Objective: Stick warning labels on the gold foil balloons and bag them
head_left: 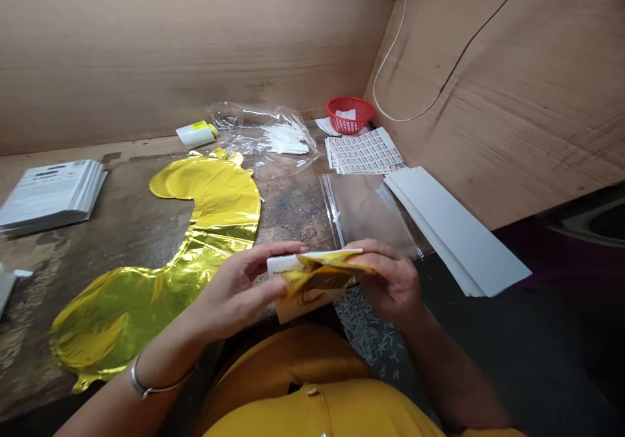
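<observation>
Near the table's front edge, my left hand (241,287) pinches the left end of a white printed card (288,310) and a folded gold foil balloon (325,271) lying against it. My right hand (393,281) is closed on the right end of the same foil and card, its fingertips partly hidden behind them. Flat on the table to the left spreads a pile of large, curved gold foil balloons (222,219). Beyond my right hand lies a stack of clear plastic bags (364,206).
White card stacks (51,189) stand at the left; long white sheets (454,228) overhang the right edge. Behind are a clear bag of white straws (286,139), a white-and-yellow roll (196,135), label sheets (364,150) and a red basket (350,114). A cable (390,53) hangs there.
</observation>
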`<state>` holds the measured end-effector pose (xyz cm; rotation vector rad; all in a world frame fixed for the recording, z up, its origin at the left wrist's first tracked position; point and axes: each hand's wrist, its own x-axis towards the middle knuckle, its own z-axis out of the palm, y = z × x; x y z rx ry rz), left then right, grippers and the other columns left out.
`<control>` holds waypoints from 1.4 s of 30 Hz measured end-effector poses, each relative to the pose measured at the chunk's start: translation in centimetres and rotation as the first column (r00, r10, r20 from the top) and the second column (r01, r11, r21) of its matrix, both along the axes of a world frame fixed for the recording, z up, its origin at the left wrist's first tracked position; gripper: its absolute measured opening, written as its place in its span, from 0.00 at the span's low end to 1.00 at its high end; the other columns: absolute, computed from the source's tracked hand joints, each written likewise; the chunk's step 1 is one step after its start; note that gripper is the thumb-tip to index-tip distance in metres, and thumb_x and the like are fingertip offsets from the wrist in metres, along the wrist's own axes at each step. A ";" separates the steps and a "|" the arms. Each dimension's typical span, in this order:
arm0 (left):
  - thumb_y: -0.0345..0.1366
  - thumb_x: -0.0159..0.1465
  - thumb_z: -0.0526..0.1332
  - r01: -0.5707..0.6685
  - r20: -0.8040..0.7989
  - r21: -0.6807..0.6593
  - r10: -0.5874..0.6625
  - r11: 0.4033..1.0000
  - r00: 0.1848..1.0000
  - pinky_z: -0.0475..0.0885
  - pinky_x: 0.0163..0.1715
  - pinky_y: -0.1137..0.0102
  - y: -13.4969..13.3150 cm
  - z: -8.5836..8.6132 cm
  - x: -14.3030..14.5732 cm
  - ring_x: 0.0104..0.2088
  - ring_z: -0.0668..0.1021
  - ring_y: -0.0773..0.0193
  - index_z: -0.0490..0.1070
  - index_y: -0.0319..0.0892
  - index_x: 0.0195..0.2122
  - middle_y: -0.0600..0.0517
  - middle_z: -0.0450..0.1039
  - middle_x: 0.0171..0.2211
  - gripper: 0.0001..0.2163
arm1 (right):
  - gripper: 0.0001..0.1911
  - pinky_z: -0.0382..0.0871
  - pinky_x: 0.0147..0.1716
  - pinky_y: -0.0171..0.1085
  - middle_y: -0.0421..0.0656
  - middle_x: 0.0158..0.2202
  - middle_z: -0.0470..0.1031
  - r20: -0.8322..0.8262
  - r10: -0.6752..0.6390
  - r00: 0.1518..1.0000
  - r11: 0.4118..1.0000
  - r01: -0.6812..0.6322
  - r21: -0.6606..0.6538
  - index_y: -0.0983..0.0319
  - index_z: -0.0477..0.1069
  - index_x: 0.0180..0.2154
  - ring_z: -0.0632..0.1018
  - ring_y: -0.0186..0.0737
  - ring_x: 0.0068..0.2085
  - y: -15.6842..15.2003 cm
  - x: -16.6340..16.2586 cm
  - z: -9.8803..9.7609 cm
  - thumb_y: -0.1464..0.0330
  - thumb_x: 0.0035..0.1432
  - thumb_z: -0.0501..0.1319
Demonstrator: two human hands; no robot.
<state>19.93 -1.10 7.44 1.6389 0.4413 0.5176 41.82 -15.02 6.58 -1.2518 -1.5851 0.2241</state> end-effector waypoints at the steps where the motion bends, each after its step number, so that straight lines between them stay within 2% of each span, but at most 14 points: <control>1: 0.38 0.62 0.63 -0.019 -0.035 0.033 0.020 0.999 0.999 0.76 0.37 0.70 -0.2 -0.1 -0.1 0.38 0.80 0.58 0.76 0.42 0.47 0.45 0.79 0.43 0.13 | 0.15 0.74 0.43 0.39 0.47 0.44 0.76 0.039 0.020 0.999 1.000 -0.021 0.023 0.58 0.74 0.46 0.78 0.41 0.43 -0.3 -0.3 -0.1 0.76 0.59 0.58; 5: 0.36 0.63 0.62 -0.155 -0.031 0.132 0.160 0.979 0.987 0.71 0.26 0.77 -1.2 -0.6 0.0 0.26 0.77 0.68 0.77 0.40 0.34 0.51 0.78 0.28 0.07 | 0.19 0.73 0.47 0.42 0.51 0.50 0.73 0.233 0.036 0.972 0.998 -0.047 0.043 0.60 0.71 0.50 0.76 0.44 0.49 -1.3 -1.4 -0.3 0.77 0.58 0.57; 10: 0.34 0.62 0.63 -0.264 0.019 0.239 0.267 0.935 0.963 0.71 0.26 0.77 -1.4 -0.9 -0.1 0.26 0.77 0.68 0.77 0.41 0.34 0.53 0.78 0.27 0.04 | 0.21 0.63 0.58 0.55 0.51 0.61 0.61 0.412 -0.113 0.904 0.994 0.102 0.050 0.57 0.71 0.50 0.62 0.56 0.63 -2.4 -2.0 0.0 0.78 0.55 0.59; 13: 0.33 0.61 0.63 -0.277 0.019 0.264 0.282 0.924 0.959 0.71 0.27 0.77 -1.4 -0.9 0.0 0.27 0.77 0.67 0.77 0.40 0.33 0.52 0.78 0.27 0.04 | 0.18 0.60 0.60 0.58 0.50 0.63 0.59 0.351 -0.125 0.928 0.992 0.121 0.034 0.58 0.73 0.48 0.58 0.59 0.65 -2.2 -2.1 0.8 0.77 0.55 0.60; 17: 0.35 0.58 0.66 -0.159 0.027 0.266 0.157 0.951 0.987 0.73 0.27 0.75 -1.5 -0.4 0.4 0.27 0.78 0.65 0.77 0.40 0.34 0.50 0.79 0.28 0.05 | 0.13 0.73 0.47 0.40 0.49 0.50 0.73 0.157 0.082 0.984 0.993 -0.067 -0.096 0.57 0.73 0.45 0.76 0.43 0.49 -0.8 -1.6 1.8 0.75 0.60 0.57; 19: 0.36 0.62 0.63 -0.135 0.022 0.237 0.133 0.962 0.991 0.73 0.28 0.75 -1.5 0.0 0.5 0.28 0.79 0.65 0.76 0.40 0.39 0.49 0.79 0.30 0.07 | 0.12 0.75 0.41 0.34 0.46 0.42 0.76 0.085 0.143 0.986 0.985 -0.133 -0.112 0.58 0.73 0.44 0.78 0.38 0.42 -0.2 -1.4 2.0 0.74 0.61 0.57; 25: 0.32 0.63 0.60 -0.172 0.054 0.402 0.165 0.899 0.985 0.67 0.24 0.77 -1.5 0.7 0.7 0.23 0.74 0.70 0.75 0.40 0.31 0.52 0.76 0.24 0.06 | 0.16 0.73 0.46 0.37 0.47 0.46 0.76 0.052 0.160 0.986 0.978 -0.151 -0.147 0.59 0.74 0.47 0.77 0.41 0.47 -0.1 -1.2 1.8 0.77 0.58 0.58; 28: 0.33 0.63 0.60 -0.196 0.053 0.376 0.190 0.906 0.980 0.65 0.22 0.77 -1.5 0.6 1.2 0.21 0.71 0.70 0.73 0.39 0.29 0.52 0.74 0.22 0.07 | 0.12 0.73 0.42 0.38 0.46 0.43 0.77 -0.104 0.118 0.988 0.976 -0.135 -0.172 0.58 0.76 0.44 0.78 0.41 0.43 0.0 -1.4 0.8 0.74 0.59 0.59; 30: 0.35 0.63 0.58 -0.202 0.016 0.321 0.208 0.925 0.978 0.64 0.21 0.77 -1.3 0.4 1.8 0.21 0.69 0.71 0.72 0.39 0.28 0.53 0.72 0.22 0.09 | 0.08 0.73 0.37 0.37 0.45 0.37 0.78 -0.351 0.050 0.935 0.965 -0.136 -0.223 0.58 0.78 0.39 0.78 0.41 0.38 0.4 -1.5 -0.2 0.68 0.60 0.60; 31: 0.36 0.63 0.58 -0.215 -0.004 0.298 0.226 0.930 0.974 0.63 0.21 0.77 -1.2 0.3 2.0 0.21 0.69 0.71 0.71 0.39 0.27 0.53 0.71 0.21 0.09 | 0.08 0.73 0.35 0.37 0.44 0.35 0.78 -0.503 0.005 0.864 0.954 -0.155 -0.257 0.57 0.78 0.37 0.78 0.40 0.36 0.6 -1.5 -0.7 0.65 0.60 0.61; 33: 0.37 0.63 0.57 -0.249 -0.047 0.272 0.271 0.929 0.961 0.62 0.20 0.77 -1.0 0.2 2.4 0.21 0.67 0.71 0.70 0.39 0.27 0.55 0.69 0.20 0.11 | 0.10 0.74 0.33 0.37 0.42 0.35 0.79 -0.766 -0.077 0.639 0.926 -0.239 -0.293 0.55 0.78 0.35 0.79 0.40 0.34 0.9 -1.6 -1.8 0.58 0.57 0.63; 36: 0.39 0.63 0.58 -0.290 -0.088 0.258 0.321 0.922 0.943 0.60 0.18 0.78 -0.9 -0.2 2.5 0.20 0.66 0.72 0.71 0.39 0.26 0.56 0.67 0.19 0.11 | 0.13 0.75 0.30 0.38 0.39 0.38 0.80 -0.932 -0.059 0.358 0.905 -0.374 -0.201 0.53 0.76 0.29 0.80 0.41 0.34 0.8 -1.7 -3.1 0.52 0.48 0.67; 38: 0.39 0.63 0.58 -0.300 -0.100 0.260 0.335 0.918 0.937 0.61 0.18 0.77 -1.0 -0.7 2.4 0.20 0.67 0.71 0.71 0.39 0.26 0.56 0.68 0.19 0.11 | 0.14 0.75 0.28 0.39 0.40 0.36 0.80 -0.944 -0.042 0.327 0.886 -0.424 -0.186 0.54 0.75 0.27 0.80 0.43 0.32 0.3 -1.9 -3.8 0.51 0.46 0.68; 42: 0.38 0.65 0.56 -0.290 -0.102 0.332 0.339 0.898 0.935 0.66 0.22 0.76 -1.3 -1.6 2.2 0.22 0.72 0.70 0.73 0.40 0.32 0.55 0.73 0.23 0.09 | 0.14 0.77 0.32 0.41 0.43 0.31 0.81 -0.897 -0.171 0.408 0.841 -0.414 -0.349 0.58 0.77 0.34 0.80 0.42 0.29 -0.7 -2.8 -4.6 0.56 0.50 0.68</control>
